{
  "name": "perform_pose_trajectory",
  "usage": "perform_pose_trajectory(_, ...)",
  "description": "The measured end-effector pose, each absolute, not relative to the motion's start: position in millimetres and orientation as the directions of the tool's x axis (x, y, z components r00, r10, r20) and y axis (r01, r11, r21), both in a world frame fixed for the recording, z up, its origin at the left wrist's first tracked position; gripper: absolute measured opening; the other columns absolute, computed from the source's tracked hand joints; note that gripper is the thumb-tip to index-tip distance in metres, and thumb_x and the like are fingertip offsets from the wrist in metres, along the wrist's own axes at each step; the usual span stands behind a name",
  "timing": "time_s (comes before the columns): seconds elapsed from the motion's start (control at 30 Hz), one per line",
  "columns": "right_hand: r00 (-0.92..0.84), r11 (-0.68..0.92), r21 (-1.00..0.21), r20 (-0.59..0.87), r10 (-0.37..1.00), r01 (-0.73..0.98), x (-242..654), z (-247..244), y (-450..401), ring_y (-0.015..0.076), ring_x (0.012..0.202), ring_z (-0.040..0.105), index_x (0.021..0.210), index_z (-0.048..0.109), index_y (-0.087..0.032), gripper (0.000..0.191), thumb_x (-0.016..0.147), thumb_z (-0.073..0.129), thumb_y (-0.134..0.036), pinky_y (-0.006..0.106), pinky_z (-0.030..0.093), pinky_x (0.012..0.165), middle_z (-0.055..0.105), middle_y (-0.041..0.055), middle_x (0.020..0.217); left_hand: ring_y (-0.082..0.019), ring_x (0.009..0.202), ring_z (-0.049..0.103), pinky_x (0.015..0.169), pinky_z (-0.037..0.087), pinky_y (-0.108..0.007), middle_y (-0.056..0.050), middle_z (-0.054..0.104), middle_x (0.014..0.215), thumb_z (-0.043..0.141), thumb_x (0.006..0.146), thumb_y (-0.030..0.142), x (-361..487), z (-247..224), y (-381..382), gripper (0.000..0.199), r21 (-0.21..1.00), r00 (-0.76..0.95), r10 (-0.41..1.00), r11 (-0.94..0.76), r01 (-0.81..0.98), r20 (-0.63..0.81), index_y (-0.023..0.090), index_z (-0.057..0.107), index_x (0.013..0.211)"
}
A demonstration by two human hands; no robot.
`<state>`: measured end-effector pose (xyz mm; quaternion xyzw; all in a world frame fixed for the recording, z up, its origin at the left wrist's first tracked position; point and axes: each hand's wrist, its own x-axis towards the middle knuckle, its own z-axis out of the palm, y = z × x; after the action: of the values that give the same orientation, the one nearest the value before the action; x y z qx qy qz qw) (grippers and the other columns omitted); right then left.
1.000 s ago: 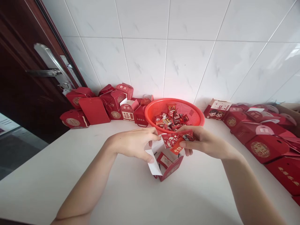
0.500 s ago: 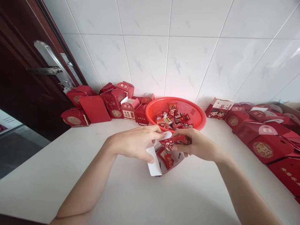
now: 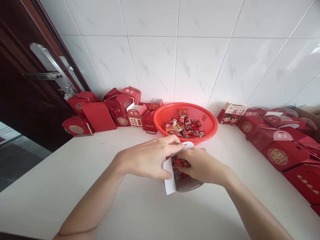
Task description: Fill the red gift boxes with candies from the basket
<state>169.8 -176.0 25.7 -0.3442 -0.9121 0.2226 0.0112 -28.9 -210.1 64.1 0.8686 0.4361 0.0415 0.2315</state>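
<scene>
In front of the basket, a small cardboard candy box (image 3: 170, 185) stands on the table with its white inner flaps spread. My left hand (image 3: 150, 156) grips it from the left, thumb on one flap and fingertips by the far rounded flap. My right hand (image 3: 203, 165) reaches down into the box opening, its fingers closed on a red-wrapped candy (image 3: 180, 166). Part of the wrapper shows between the fingers; the fingertips and the bottom of the box are mostly hidden.
Behind the box is a red plastic basket (image 3: 212, 133) with many wrapped candies (image 3: 183, 126). Red gift boxes (image 3: 122, 106) cluster at the back left, and more red boxes (image 3: 280, 153) are piled along the right. A tiled wall and dark door (image 3: 15, 100) border the table.
My right hand has gone from above the box down into it with the candy. The box has turned and shifted slightly right, with my left hand still on it.
</scene>
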Motion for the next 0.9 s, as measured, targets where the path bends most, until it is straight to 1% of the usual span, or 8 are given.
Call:
perform_pose_trajectory(0.17,-0.631,0.618,-0.128,-0.194,0.751,0.775,160.6,13.5,-173.9,0.0188,0.069,0.065,0.089,0.068,-0.015,0.029,0.078,0.049,0.004,0.028,0.027,0.052,0.071,0.0095,0.085,-0.026,0.110,0.058,0.092,0.046,-0.033,-0.005,0.056,0.123,0.070,0.077,0.025,-29.0,62.3,-207.8,0.074,0.438,0.623,0.775,-0.527,0.728,-0.104,0.034,0.046,0.147)
perform_pose_trajectory(0.23,-0.622,0.619,-0.083,-0.188,0.760,0.781,163.3,14.5,-172.4,0.0197,0.068,0.064,0.086,0.068,-0.015,0.030,0.077,0.047,0.004,0.029,0.026,0.052,0.071,0.0098,0.083,-0.025,0.110,0.058,0.093,0.046,-0.032,-0.005,0.056,0.122,0.070,0.078,0.025,-29.0,62.1,-206.6,0.080,0.441,0.621,0.776,-0.521,0.731,-0.112,0.035,0.040,0.151)
perform_pose_trajectory(0.37,-0.691,0.674,-0.155,-0.160,0.705,0.723,172.2,23.4,-170.2,0.0193,0.070,0.062,0.087,0.069,-0.017,0.032,0.074,0.048,0.004,0.029,0.029,0.055,0.071,0.0078,0.086,-0.025,0.109,0.057,0.094,0.045,-0.032,-0.004,0.054,0.123,0.069,0.078,0.023,-28.6,62.1,-204.4,0.084,0.440,0.607,0.783,-0.503,0.744,-0.132,0.036,0.036,0.154)
perform_pose_trajectory(0.53,-0.767,0.734,-0.227,-0.145,0.625,0.640,179.7,32.0,-168.5,0.0162,0.067,0.056,0.075,0.068,-0.018,0.032,0.070,0.048,0.007,0.028,0.029,0.057,0.067,0.0043,0.077,-0.026,0.108,0.057,0.093,0.045,-0.033,-0.005,0.056,0.120,0.070,0.077,0.025,-27.8,63.3,-203.1,0.068,0.444,0.604,0.781,-0.490,0.750,-0.159,0.031,0.051,0.142)
perform_pose_trajectory(0.63,-0.813,0.758,-0.313,-0.094,0.575,0.572,179.1,32.4,-168.2,0.0150,0.070,0.056,0.084,0.072,-0.019,0.041,0.069,0.046,0.009,0.027,0.031,0.058,0.069,0.0033,0.084,-0.025,0.107,0.058,0.092,0.046,-0.033,-0.005,0.055,0.121,0.070,0.077,0.026,-27.4,63.0,-202.9,0.056,0.464,0.611,0.775,-0.487,0.740,-0.162,0.027,0.059,0.132)
perform_pose_trajectory(0.7,-0.828,0.766,-0.341,-0.079,0.555,0.545,178.4,31.5,-167.6,0.0156,0.075,0.058,0.093,0.073,-0.019,0.047,0.068,0.045,0.010,0.027,0.032,0.060,0.070,0.0041,0.093,-0.025,0.109,0.057,0.094,0.045,-0.033,-0.006,0.055,0.124,0.070,0.078,0.026,-27.7,62.0,-202.8,0.054,0.468,0.613,0.775,-0.488,0.737,-0.156,0.026,0.060,0.131)
perform_pose_trajectory(0.83,-0.836,0.761,-0.386,-0.054,0.546,0.522,180.9,29.0,-166.0,0.0167,0.085,0.061,0.114,0.070,-0.022,0.062,0.070,0.042,0.011,0.026,0.037,0.064,0.070,0.0055,0.111,-0.027,0.117,0.055,0.097,0.044,-0.034,-0.005,0.054,0.129,0.071,0.078,0.026,-28.8,59.7,-201.6,0.072,0.452,0.599,0.788,-0.487,0.747,-0.141,0.032,0.049,0.145)
perform_pose_trajectory(0.9,-0.829,0.753,-0.387,-0.057,0.557,0.532,182.8,27.8,-165.6,0.0174,0.089,0.062,0.120,0.067,-0.023,0.063,0.073,0.042,0.010,0.027,0.039,0.066,0.069,0.0065,0.116,-0.027,0.116,0.056,0.097,0.045,-0.034,-0.005,0.055,0.128,0.070,0.078,0.025,-28.8,59.3,-200.8,0.079,0.446,0.602,0.784,-0.490,0.749,-0.150,0.035,0.042,0.151)
